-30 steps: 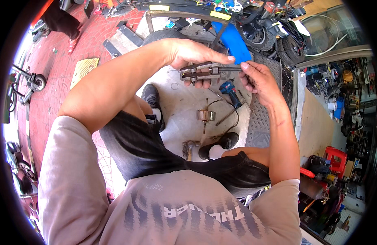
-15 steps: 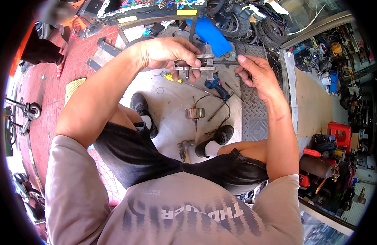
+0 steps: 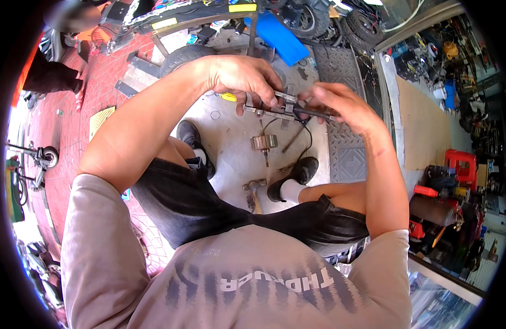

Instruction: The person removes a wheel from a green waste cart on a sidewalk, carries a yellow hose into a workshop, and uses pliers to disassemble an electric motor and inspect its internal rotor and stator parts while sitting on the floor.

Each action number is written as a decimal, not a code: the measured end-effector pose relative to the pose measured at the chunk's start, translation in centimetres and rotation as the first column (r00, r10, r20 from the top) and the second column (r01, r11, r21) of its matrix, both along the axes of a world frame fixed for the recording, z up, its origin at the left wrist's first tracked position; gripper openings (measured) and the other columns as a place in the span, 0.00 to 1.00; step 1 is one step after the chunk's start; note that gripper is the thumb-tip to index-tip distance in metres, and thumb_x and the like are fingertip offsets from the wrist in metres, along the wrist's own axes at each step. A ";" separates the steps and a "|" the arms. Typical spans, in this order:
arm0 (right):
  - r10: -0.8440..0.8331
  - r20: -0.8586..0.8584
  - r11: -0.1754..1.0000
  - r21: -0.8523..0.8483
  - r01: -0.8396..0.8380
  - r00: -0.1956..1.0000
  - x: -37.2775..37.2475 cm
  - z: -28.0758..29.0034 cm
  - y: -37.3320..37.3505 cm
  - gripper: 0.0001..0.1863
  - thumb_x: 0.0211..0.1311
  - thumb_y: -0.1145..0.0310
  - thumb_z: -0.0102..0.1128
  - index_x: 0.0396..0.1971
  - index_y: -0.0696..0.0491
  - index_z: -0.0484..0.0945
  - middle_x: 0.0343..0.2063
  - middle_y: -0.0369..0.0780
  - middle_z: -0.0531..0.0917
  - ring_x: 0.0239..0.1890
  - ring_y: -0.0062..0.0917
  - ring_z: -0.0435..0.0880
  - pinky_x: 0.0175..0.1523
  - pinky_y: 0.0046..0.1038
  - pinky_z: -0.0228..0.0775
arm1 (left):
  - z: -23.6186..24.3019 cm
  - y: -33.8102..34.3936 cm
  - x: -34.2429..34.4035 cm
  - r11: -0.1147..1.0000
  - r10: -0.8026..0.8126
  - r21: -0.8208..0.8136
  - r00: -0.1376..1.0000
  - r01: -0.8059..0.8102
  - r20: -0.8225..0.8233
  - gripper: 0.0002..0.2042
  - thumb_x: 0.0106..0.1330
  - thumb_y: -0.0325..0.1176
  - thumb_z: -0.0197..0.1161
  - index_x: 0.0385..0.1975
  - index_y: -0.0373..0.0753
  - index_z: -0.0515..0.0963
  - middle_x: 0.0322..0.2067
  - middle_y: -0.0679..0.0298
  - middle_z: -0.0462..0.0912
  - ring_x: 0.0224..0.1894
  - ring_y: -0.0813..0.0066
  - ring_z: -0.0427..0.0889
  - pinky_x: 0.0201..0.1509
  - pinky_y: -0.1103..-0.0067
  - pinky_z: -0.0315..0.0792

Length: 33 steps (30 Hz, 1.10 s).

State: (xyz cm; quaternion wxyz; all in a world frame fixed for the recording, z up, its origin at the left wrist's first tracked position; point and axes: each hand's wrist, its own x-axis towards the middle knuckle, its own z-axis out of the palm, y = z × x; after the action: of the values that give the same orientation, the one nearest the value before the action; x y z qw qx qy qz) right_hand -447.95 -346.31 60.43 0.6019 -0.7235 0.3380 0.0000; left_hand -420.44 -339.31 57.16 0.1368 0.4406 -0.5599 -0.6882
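My left hand (image 3: pixel 245 79) is closed around a grey metal puller (image 3: pixel 288 108), a tool with two side arms, a crosspiece and a dark screw rod. The rod points right, to my right hand (image 3: pixel 343 107), whose fingers curl over its outer end; the fingertips are slightly blurred. Below the puller, a motor armature (image 3: pixel 264 142) with a copper-coloured core stands or lies on the grey floor between my feet. A hammer (image 3: pixel 254 189) is closer to me. The yellow handle (image 3: pixel 228 97) of a tool shows beside my left hand.
A dark tool and cable (image 3: pixel 296 137) lie right of the armature. A blue sheet (image 3: pixel 283 41) and wheels (image 3: pixel 365 27) are ahead. Patterned metal plate (image 3: pixel 346 142) covers the floor at right. Shelves of tools and a red stool (image 3: pixel 461 167) stand farther right. Another person's dark-clothed leg (image 3: pixel 53 74) shows at upper left.
The puller has tilted and moved slightly right and toward me, its rod now sloping down to the right. My right hand has come closer to my left and now covers more of the rod.
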 end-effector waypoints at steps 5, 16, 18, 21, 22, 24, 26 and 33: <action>0.068 0.042 0.982 0.175 -0.074 0.997 1.0 -2.5 1.6 0.34 0.71 0.37 0.59 0.44 0.59 0.85 0.26 0.36 0.84 0.20 0.19 0.78 0.24 0.23 0.67 | 0.4 0.0 -2.9 0.995 -0.053 -0.079 0.996 0.059 0.073 0.18 0.62 0.35 0.71 0.49 0.32 0.84 0.37 0.63 0.87 0.35 0.75 0.84 0.25 0.74 0.81; -0.168 0.038 0.888 0.440 0.135 0.985 -2.7 -4.9 5.2 0.41 0.72 0.29 0.47 0.42 0.59 0.82 0.31 0.46 0.90 0.13 0.22 0.75 0.17 0.21 0.54 | 0.7 -1.2 -7.2 0.867 -0.143 -0.429 0.951 0.254 0.273 0.10 0.62 0.28 0.71 0.40 0.32 0.83 0.32 0.67 0.86 0.34 0.80 0.82 0.40 0.77 0.77; -0.229 0.001 0.875 0.438 0.205 0.973 -3.8 -4.9 5.7 0.41 0.72 0.29 0.47 0.45 0.59 0.82 0.25 0.45 0.87 0.13 0.21 0.74 0.18 0.21 0.54 | 1.4 -1.4 -8.3 0.912 -0.161 -0.324 0.946 0.252 0.282 0.11 0.61 0.29 0.71 0.41 0.31 0.83 0.33 0.66 0.86 0.35 0.78 0.83 0.40 0.77 0.78; -0.317 -0.032 0.820 0.492 0.291 0.948 -6.0 -6.7 6.1 0.42 0.73 0.29 0.43 0.55 0.58 0.80 0.28 0.45 0.87 0.14 0.18 0.73 0.19 0.20 0.56 | 2.4 -2.2 -10.1 0.886 -0.228 -0.324 0.921 0.331 0.317 0.12 0.61 0.29 0.71 0.42 0.31 0.83 0.33 0.65 0.87 0.36 0.78 0.83 0.40 0.77 0.77; -0.358 0.007 0.792 0.532 0.299 0.934 -6.4 -7.8 6.4 0.42 0.73 0.30 0.42 0.58 0.58 0.78 0.33 0.46 0.88 0.14 0.18 0.73 0.19 0.20 0.57 | 2.0 -2.7 -10.4 0.875 -0.247 -0.341 0.923 0.344 0.297 0.12 0.61 0.29 0.70 0.42 0.31 0.83 0.34 0.65 0.87 0.36 0.78 0.83 0.40 0.77 0.77; -0.401 0.063 0.754 0.589 0.290 0.914 -7.6 -8.3 6.8 0.42 0.75 0.31 0.41 0.63 0.58 0.74 0.42 0.49 0.88 0.15 0.18 0.72 0.20 0.19 0.58 | 1.6 -3.4 -11.1 0.889 -0.268 -0.315 0.935 0.333 0.232 0.13 0.61 0.30 0.70 0.43 0.31 0.83 0.34 0.65 0.87 0.37 0.78 0.83 0.41 0.77 0.77; -0.405 0.099 0.736 0.624 0.261 0.909 -8.8 -7.6 7.0 0.41 0.76 0.33 0.40 0.67 0.57 0.71 0.50 0.50 0.87 0.15 0.18 0.72 0.20 0.18 0.60 | 1.7 -3.6 -11.9 0.931 -0.264 -0.222 0.954 0.291 0.143 0.13 0.61 0.30 0.69 0.44 0.32 0.84 0.34 0.65 0.87 0.37 0.78 0.83 0.42 0.78 0.76; -0.467 0.120 0.667 0.698 0.260 0.876 -9.4 -7.9 7.2 0.39 0.76 0.35 0.40 0.67 0.55 0.69 0.49 0.51 0.86 0.17 0.21 0.75 0.18 0.18 0.60 | -1.9 -4.2 -13.0 0.958 -0.228 -0.194 0.971 0.210 -0.076 0.14 0.62 0.31 0.67 0.46 0.32 0.85 0.35 0.64 0.88 0.40 0.76 0.84 0.48 0.79 0.77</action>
State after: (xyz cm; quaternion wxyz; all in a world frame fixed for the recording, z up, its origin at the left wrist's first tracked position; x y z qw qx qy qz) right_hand -457.31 -339.14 52.58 0.8483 -0.3706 0.3627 -0.1070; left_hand -433.47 -343.47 55.28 0.1272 0.3271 -0.6591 -0.6651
